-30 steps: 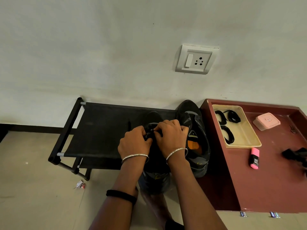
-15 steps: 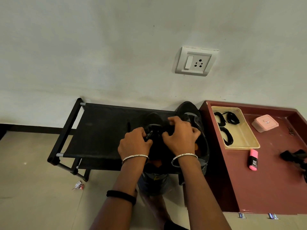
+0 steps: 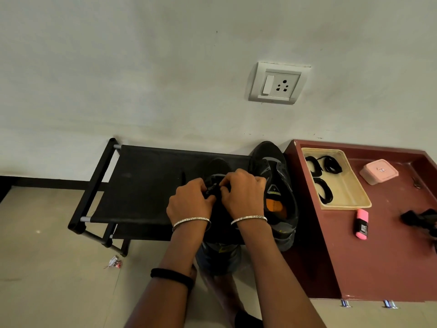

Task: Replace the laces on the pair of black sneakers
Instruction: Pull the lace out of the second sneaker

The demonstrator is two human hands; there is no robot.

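1. Writing is scarce: a 7 shows on the tongue of the 2nd sneaker (image 3: 281, 209), above a yellow-green mark too small to read. The highlighter (image 3: 361, 224) has a black label with white print, and the pink box (image 3: 378, 171) has a small tag; neither is legible.
2. The sneaker (image 3: 218, 254) being laced stands on the rack (image 3: 146, 185), heel toward the person, with the 2nd sneaker just beside it on the right, against the cabinet (image 3: 378, 256).
3. The left hand (image 3: 189, 202) lies back-up over the sneaker, fingers curled, pinching the black lace (image 3: 211, 191) near the eyelets.
4. The right hand (image 3: 246, 192) mirrors it with knuckles raised, fingers curled onto the same lace, just beside the left hand.
5. Each wrist wears 1 silver bangle; a black band circles the left forearm.
6. The tray (image 3: 345, 192) on the cabinet holds 3 coiled black laces (image 3: 325, 192).
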